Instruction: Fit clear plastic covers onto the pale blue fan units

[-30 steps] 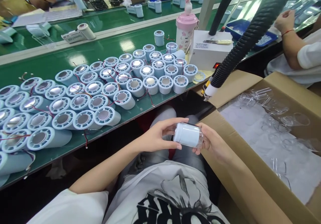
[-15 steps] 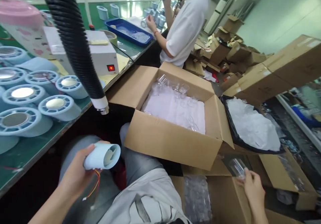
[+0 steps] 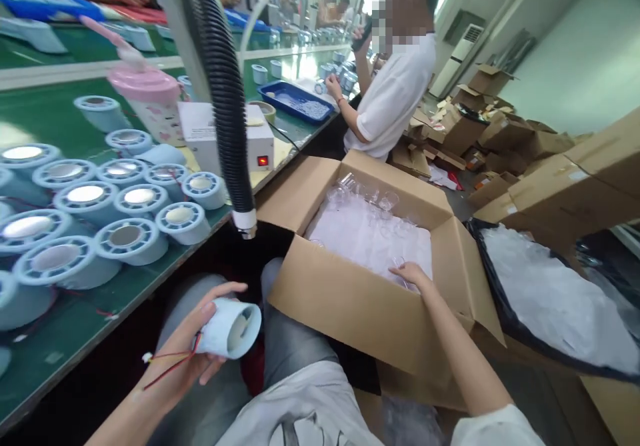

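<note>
My left hand (image 3: 187, 346) grips a pale blue cylindrical housing (image 3: 231, 328) over my lap, its open end facing right and red and yellow wires trailing from it. My right hand (image 3: 411, 275) reaches into the open cardboard box (image 3: 350, 299) beside my knees, onto white packing and clear plastic parts (image 3: 367, 199). Its fingers are hidden behind the box wall. Several more pale blue housings (image 3: 125, 236) with metal discs on top stand on the green bench (image 3: 75, 339) at the left.
A black corrugated hose (image 3: 225, 106) hangs over the bench edge, in front of a white box with a red light (image 3: 250, 143) and a pink bottle (image 3: 147, 103). A co-worker in white (image 3: 387, 103) works further along. Cardboard boxes (image 3: 565, 193) and a black bag (image 3: 540, 299) crowd the right.
My right hand has moved from the lower box at the right up into the open cardboard box. The view has swung slightly left; my left hand still holds the housing.
</note>
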Available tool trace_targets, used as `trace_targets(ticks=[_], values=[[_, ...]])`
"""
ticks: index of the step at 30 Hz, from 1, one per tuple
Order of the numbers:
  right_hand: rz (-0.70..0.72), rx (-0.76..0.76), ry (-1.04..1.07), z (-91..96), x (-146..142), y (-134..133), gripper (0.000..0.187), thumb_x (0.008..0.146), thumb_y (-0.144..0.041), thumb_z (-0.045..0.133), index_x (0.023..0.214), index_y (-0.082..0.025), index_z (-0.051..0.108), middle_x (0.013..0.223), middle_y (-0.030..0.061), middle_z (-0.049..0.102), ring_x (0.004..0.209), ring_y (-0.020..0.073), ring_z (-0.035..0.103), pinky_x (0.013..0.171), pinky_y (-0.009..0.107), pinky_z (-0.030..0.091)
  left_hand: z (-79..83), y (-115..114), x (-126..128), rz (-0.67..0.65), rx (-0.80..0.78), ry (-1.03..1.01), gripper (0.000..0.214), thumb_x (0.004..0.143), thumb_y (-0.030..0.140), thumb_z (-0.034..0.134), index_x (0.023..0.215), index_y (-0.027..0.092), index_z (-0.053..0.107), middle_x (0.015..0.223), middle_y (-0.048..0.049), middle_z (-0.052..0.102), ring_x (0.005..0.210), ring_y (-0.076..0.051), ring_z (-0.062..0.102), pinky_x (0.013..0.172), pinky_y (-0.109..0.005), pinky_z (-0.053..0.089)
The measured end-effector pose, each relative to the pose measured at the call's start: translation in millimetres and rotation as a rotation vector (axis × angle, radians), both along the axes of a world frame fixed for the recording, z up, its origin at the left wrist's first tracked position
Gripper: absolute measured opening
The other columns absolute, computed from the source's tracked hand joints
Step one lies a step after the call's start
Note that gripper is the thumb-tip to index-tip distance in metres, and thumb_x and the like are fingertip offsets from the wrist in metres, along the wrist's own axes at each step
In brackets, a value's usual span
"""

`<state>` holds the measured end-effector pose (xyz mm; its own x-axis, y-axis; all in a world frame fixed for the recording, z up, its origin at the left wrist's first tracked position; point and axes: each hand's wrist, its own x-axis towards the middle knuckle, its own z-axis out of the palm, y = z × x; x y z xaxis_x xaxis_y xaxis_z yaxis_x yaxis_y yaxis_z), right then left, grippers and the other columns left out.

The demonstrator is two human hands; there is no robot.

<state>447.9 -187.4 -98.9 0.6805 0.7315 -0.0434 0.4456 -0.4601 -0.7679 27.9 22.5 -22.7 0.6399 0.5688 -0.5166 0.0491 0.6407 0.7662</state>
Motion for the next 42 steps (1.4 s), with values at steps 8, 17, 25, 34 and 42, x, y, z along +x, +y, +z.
trace_targets(ticks=[8,17,25,34,42], values=[[0.243,-0.039,-0.146,16.8,11,13,0.043,0.083,-0.038,0.071,0.047,-0.023,0.054,0.052,0.0037,0.054,0.053,0.0221,0.059,0.048,0.034,0.045,-5.3,-8,-14,0.151,-0.043,-0.109,0.041,0.073,0.052,0.062,0.099,0.019,0.058,0.064,0.0009,0.062,0.044,-0.01,0.051,0.038,-0.018,0.038],[0.99,0.136,-0.416,87.1,-179,82,0.046,0.087,-0.026,0.063,0.132,-0.033,0.06,0.139,0.0111,0.056,0.116,0.0389,0.06,0.091,0.055,0.055,-2.3,-17,-25,-0.025,0.115,0.019,0.029,0.074,0.042,0.061,0.083,0.015,0.059,0.072,-0.0013,0.06,0.055,-0.01,0.053,0.041,-0.016,0.039],[1.18,0.172,-0.834,92.0,-244,132,0.045,0.077,0.007,0.053,0.099,-0.025,0.075,0.137,0.0145,0.058,0.106,0.0312,0.062,0.074,0.04,0.059,20.7,-29,-37,-0.107,0.571,0.196,0.016,0.077,0.028,0.068,0.091,0.02,0.072,0.092,-0.0032,0.064,0.088,-0.018,0.056,0.076,-0.026,0.046],[1.091,0.018,0.121,107.3,-244,125,0.022,0.094,-0.032,0.057,0.079,-0.024,0.072,0.126,0.008,0.06,0.114,0.0266,0.06,0.091,0.039,0.051,-3.1,-34,-43,0.048,0.999,0.213,0.066,0.055,0.052,0.089,0.113,0.025,0.071,0.112,-0.0084,0.058,0.105,-0.026,0.058,0.095,-0.04,0.048],[0.734,0.024,0.634,96.8,-236,124,0.036,0.083,-0.042,0.071,0.055,-0.019,0.067,0.108,0.0094,0.068,0.103,0.0262,0.063,0.077,0.032,0.053,-5.4,-32,-41,-0.188,0.85,0.035,0.071,0.064,0.039,0.087,0.129,0.026,0.062,0.128,-0.0127,0.063,0.12,-0.029,0.058,0.092,-0.038,0.054]])
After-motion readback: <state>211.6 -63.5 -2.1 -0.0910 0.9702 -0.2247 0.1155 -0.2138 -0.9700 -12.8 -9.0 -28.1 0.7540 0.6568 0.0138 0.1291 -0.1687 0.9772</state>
